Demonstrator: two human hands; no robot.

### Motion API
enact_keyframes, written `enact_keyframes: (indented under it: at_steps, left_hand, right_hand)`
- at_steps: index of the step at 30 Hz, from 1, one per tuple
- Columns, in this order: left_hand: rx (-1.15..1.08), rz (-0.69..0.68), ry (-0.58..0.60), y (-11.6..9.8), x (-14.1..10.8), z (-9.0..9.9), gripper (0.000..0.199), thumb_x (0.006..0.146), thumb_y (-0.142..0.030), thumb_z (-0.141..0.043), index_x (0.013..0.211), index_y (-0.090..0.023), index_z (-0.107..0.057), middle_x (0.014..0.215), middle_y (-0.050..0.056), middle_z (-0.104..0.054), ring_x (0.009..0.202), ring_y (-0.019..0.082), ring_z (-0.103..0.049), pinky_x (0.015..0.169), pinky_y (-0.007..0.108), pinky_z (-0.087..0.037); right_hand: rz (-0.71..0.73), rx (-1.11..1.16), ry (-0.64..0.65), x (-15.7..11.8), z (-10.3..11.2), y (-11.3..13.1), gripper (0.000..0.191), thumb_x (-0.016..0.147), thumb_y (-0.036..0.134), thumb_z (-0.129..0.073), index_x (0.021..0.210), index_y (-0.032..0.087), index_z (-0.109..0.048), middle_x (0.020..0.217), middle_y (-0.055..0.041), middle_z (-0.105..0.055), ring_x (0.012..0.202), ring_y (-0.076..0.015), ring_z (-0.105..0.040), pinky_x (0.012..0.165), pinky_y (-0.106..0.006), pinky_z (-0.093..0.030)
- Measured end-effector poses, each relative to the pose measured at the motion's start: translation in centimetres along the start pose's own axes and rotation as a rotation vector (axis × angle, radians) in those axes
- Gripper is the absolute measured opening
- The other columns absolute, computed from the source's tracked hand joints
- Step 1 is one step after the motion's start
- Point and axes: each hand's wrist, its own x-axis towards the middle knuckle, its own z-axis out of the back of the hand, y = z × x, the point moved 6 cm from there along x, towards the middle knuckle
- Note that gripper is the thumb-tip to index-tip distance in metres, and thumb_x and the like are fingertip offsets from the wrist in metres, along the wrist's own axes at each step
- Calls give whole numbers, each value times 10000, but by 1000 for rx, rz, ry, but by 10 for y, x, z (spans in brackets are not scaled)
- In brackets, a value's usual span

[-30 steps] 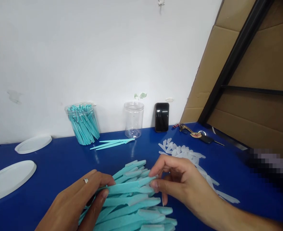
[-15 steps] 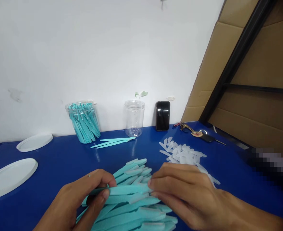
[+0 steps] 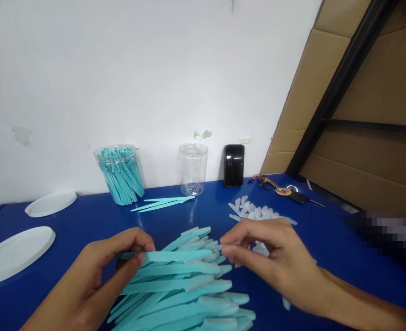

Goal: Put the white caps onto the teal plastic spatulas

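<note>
Between its thumb and fingers, my left hand (image 3: 113, 262) pinches the left end of a teal stick (image 3: 178, 256), held level above a pile of teal sticks (image 3: 175, 305). Many of the piled sticks have whitish translucent covers on their right ends. My right hand (image 3: 275, 257) pinches a small translucent cap (image 3: 220, 247) just to the right of the held stick's tip, apart from it. Behind and partly under my right hand lies a heap of translucent caps (image 3: 247, 209).
A clear jar full of teal sticks (image 3: 120, 177), a clear jar without contents (image 3: 193, 170) and a phone (image 3: 233, 165) stand along the wall. Loose teal sticks (image 3: 163, 203), keys (image 3: 297, 196) and two white lids (image 3: 51, 204) (image 3: 18, 255) lie on the blue table.
Both hands have moved slightly up and apart. My right hand has left the previous stick's tip and now holds a cap; the stick in my left hand has its tip bare.
</note>
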Motion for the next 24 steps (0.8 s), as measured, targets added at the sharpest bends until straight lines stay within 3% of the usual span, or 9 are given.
enact_keyframes:
  at_steps: [5, 9, 24]
  left_hand:
    - [-5, -8, -16, 5, 2, 2, 426, 1030, -666, -611, 880, -296, -759, 806, -28, -705, 731, 160, -636, 625, 176, -526]
    - [-26, 25, -27, 4, -2, -3, 422, 1039, -667, -604, 894, -297, -748, 818, -30, -706, 751, 164, -638, 653, 188, -518]
    - [14, 57, -19, 3, -14, -10, 428, 1050, -701, -557, 932, -331, -736, 859, -44, -737, 824, 169, -678, 688, 193, -518]
  right_hand:
    - [-353, 363, 77, 5, -4, -22, 259, 834, 383, -995, 830, 189, -822, 678, -29, -783, 576, -143, -693, 561, -239, -581]
    - [-495, 508, 166, 1, -16, -26, 305, 798, 395, -1017, 804, 185, -796, 678, -29, -781, 554, -130, -683, 547, -230, -580]
    - [-544, 569, 188, -4, -27, -30, 343, 772, 383, -1033, 800, 164, -770, 661, -13, -776, 539, -109, -672, 540, -201, -556]
